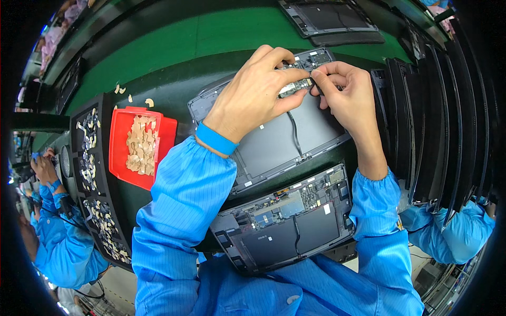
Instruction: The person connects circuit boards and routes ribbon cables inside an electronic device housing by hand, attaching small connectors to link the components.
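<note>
An opened tablet-like device (pixel 269 152) with dark grey battery panels lies flat on the green bench, its circuit board (pixel 289 88) along the far edge. My left hand (pixel 258 84) rests over that board, thumb and fingers apart with fingertips touching it. From the other side, my right hand (pixel 345 89) pinches thumb against forefinger at the board, close to the left forefinger; whatever is in the pinch is too small to make out. A blue band (pixel 217 139) circles my left wrist. Nearer me sits a second opened device (pixel 269 237), its board and black cable exposed.
Left of the devices stands a red tray (pixel 167 134) of tan curved pieces (pixel 141 150), beside a black tray (pixel 104 176) of small scraps. Loose pieces (pixel 149 102) lie behind. Upright dark panels (pixel 437 121) line the right; another device (pixel 329 17) lies beyond. Co-workers' blue sleeves (pixel 453 231) show at both sides.
</note>
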Available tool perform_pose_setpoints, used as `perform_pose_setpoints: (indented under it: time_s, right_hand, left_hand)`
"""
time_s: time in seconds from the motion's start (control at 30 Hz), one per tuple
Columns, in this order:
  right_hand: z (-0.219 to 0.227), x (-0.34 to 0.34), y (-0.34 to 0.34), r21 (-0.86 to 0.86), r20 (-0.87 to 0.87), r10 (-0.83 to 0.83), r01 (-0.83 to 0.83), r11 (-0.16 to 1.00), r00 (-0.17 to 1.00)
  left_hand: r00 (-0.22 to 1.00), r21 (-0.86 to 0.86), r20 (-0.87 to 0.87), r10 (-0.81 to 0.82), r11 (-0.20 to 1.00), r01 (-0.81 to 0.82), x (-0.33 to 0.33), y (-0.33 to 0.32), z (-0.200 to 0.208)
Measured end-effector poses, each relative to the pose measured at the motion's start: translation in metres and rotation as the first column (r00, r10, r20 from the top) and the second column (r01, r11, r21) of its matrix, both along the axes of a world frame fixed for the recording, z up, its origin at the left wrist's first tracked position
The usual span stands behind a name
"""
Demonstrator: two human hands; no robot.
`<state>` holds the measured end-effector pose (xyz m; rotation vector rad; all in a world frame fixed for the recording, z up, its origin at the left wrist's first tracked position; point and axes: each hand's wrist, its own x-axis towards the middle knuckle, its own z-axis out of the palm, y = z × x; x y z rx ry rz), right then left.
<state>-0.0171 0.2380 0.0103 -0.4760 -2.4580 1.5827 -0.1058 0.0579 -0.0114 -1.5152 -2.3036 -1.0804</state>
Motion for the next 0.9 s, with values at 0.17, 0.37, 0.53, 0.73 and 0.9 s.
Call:
perform_pose_setpoints:
  time_s: [0.17, 0.37, 0.53, 0.73, 0.9]
  right_hand:
    - [0.0021, 0.0000, -0.0002, 0.020, 0.014, 0.006, -0.007, 1.000, 1.000]
    - [0.0020, -0.0002, 0.0003, 0.037, 0.013, 0.015, -0.016, 0.999, 1.000]
    - [0.0028, 0.0001, -0.0004, 0.034, 0.013, 0.016, -0.016, 0.999, 1.000]
    - [0.0018, 0.0001, 0.0003, 0.028, -0.002, 0.037, -0.037, 0.999, 0.999]
    - [0.0007, 0.0000, 0.0019, 0.028, 0.004, 0.042, -0.042, 0.999, 0.999]
  left_hand:
    - [1.000, 0.016, 0.008, -0.004, 1.000, 0.004, -0.0001, 0.0001, 0.0002]
    - [1.000, 0.028, 0.006, 0.011, 1.000, -0.011, -0.0016, 0.0002, -0.0002]
    - [1.000, 0.034, 0.012, 0.011, 0.999, -0.011, -0.0015, -0.0001, 0.0009]
    - [1.000, 0.052, -0.002, 0.010, 0.999, -0.010, -0.0019, 0.0000, -0.0004]
    - [0.999, 0.056, -0.044, -0.007, 0.998, 0.009, -0.0033, -0.0007, -0.0017]
